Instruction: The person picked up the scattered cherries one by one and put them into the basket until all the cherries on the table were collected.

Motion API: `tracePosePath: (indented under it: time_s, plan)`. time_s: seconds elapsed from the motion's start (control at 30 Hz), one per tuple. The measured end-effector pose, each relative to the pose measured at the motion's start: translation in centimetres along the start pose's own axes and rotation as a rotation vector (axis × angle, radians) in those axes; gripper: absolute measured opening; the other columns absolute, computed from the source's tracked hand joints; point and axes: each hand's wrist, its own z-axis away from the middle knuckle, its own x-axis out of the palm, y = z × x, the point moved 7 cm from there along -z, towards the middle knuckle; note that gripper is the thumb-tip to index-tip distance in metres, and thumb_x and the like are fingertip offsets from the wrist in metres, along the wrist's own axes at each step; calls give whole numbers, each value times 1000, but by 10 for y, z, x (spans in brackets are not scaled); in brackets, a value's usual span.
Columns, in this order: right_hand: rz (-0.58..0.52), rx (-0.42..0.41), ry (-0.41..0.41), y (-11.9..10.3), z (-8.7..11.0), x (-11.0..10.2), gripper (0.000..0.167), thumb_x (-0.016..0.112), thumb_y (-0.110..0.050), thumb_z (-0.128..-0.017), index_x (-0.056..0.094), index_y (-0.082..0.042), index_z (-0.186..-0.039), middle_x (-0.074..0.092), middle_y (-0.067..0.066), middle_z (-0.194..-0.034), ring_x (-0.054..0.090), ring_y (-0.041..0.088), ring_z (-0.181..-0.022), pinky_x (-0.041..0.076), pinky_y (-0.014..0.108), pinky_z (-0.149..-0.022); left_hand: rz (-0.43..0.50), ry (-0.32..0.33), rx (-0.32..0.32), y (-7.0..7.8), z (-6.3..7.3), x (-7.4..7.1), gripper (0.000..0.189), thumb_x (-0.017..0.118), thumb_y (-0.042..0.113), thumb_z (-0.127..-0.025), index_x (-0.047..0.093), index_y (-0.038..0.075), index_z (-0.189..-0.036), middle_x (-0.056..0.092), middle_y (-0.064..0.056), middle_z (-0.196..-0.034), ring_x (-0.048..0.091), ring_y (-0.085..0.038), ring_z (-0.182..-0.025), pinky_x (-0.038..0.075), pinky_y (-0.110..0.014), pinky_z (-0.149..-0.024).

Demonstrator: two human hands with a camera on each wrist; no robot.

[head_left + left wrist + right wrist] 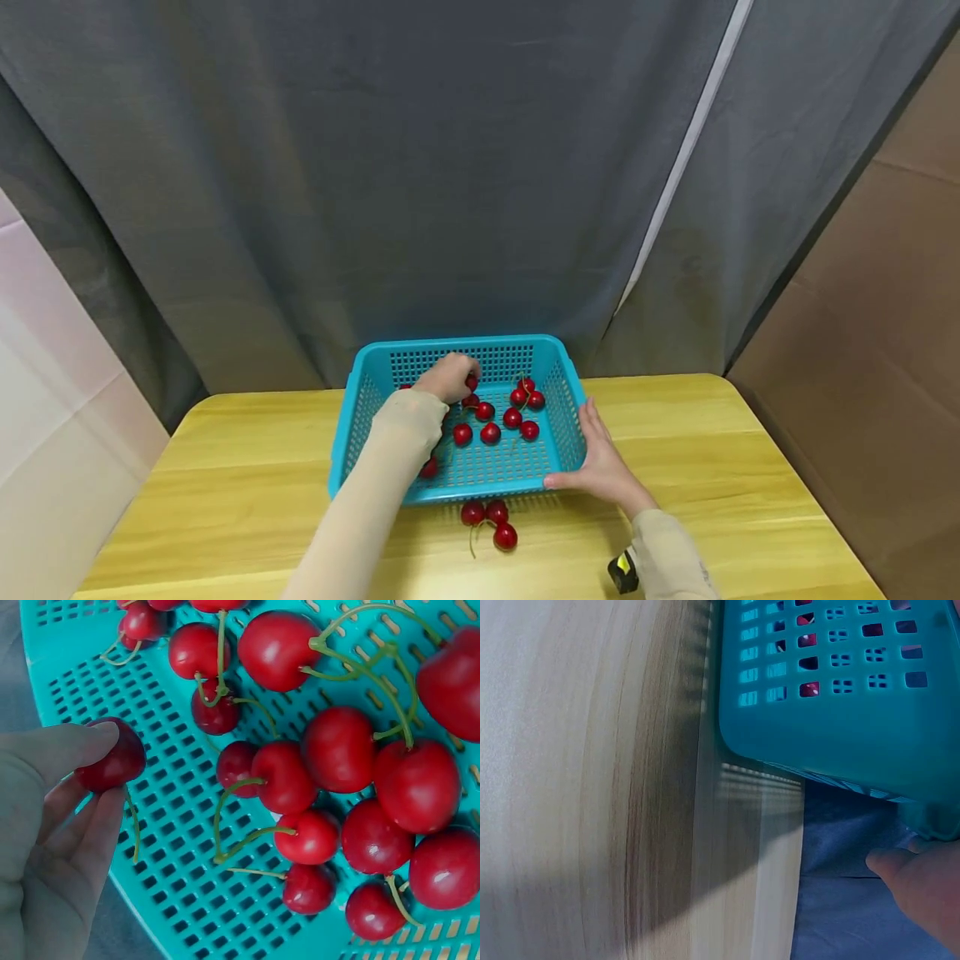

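My left hand [67, 817] pinches a dark red cherry [129, 761] between thumb and fingers, its green stem hanging down. In the head view this left hand [447, 379] reaches inside a blue plastic basket [341, 425], near its back wall. Several cherries [491, 432] lie on the basket's floor, some joined in pairs by stems. My right hand [600, 462] rests against the basket's front right corner, thumb at the front rim and fingers stretched along the right side. The right wrist view shows only part of that hand [922, 889] beside the basket's rim [934, 821].
Several cherries joined by their stems [497, 512] lie on the wooden table [247, 467] just in front of the basket. Behind the table hangs a grey curtain [420, 183]. A brown cardboard-like panel [862, 358] stands on the right, a white panel [60, 400] on the left.
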Motion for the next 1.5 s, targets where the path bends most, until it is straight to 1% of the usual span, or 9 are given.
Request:
tracePosePath:
  time_s: [0.23,0.37,0.63,0.77,0.87,1.07,1.17,1.33,1.5]
  plan:
    - [-6,-1,16,2,2,2,126,85,-38,-56,4,2,-144,-7,15,-151,-2,37,-137,16,56,-106,11,-26,-40,-2,1,9,32,55,-6,-80,65,3,-109,62,-11,-108,55,-21,-94,51,-33,-72]
    - [-5,-12,3,0,0,4,125,85,-36,-57,4,3,-143,-7,15,-151,-2,37,-137,17,56,-106,10,-38,-67,-7,5,13,35,54,-8,-80,64,3,-112,61,-12,-111,56,-22,-98,51,-34,-76]
    - [-15,-23,-14,-6,-2,11,125,86,-36,-56,6,4,-143,-6,15,-152,-1,37,-137,16,55,-106,61,-59,-84,-16,10,18,36,57,-6,-79,62,2,-114,57,-13,-119,52,-25,-108,50,-32,-74]
    - [-15,-34,-8,-6,-6,12,125,86,-36,-56,6,4,-143,-5,15,-152,-1,37,-137,16,56,-106,71,-53,-60,-13,11,12,29,59,-1,-81,63,1,-110,59,-12,-116,52,-25,-109,48,-36,-86]
    - [-4,-43,-4,-5,-9,10,125,86,-36,-56,6,4,-143,-5,15,-152,-1,37,-137,16,56,-106,81,-58,-37,-8,12,7,28,60,1,-82,63,1,-109,60,-11,-115,52,-25,-110,47,-38,-89]
    - [-1,-41,-7,-1,-13,5,124,85,-34,-57,5,4,-143,-6,16,-151,-1,38,-137,16,58,-105,89,-106,27,2,15,6,26,59,5,-84,63,5,-110,59,-9,-116,53,-26,-105,49,-34,-81]
    - [7,-31,-12,1,-15,3,125,85,-36,-57,4,3,-143,-6,16,-151,-1,38,-137,16,58,-105,86,-111,57,6,16,5,26,60,7,-85,63,6,-110,59,-9,-116,54,-25,-102,49,-32,-78]
    - [22,-24,-24,4,-21,1,125,84,-37,-57,4,4,-143,-7,17,-151,-2,39,-137,15,57,-105,71,-80,101,13,23,-3,25,60,8,-85,63,5,-110,60,-8,-116,54,-22,-103,49,-33,-82]
    - [30,-21,-28,5,-27,-1,124,84,-37,-58,3,4,-143,-8,17,-151,-3,38,-137,14,56,-106,22,-23,175,23,35,-16,26,62,10,-84,64,5,-109,61,-8,-113,54,-23,-105,48,-34,-88]
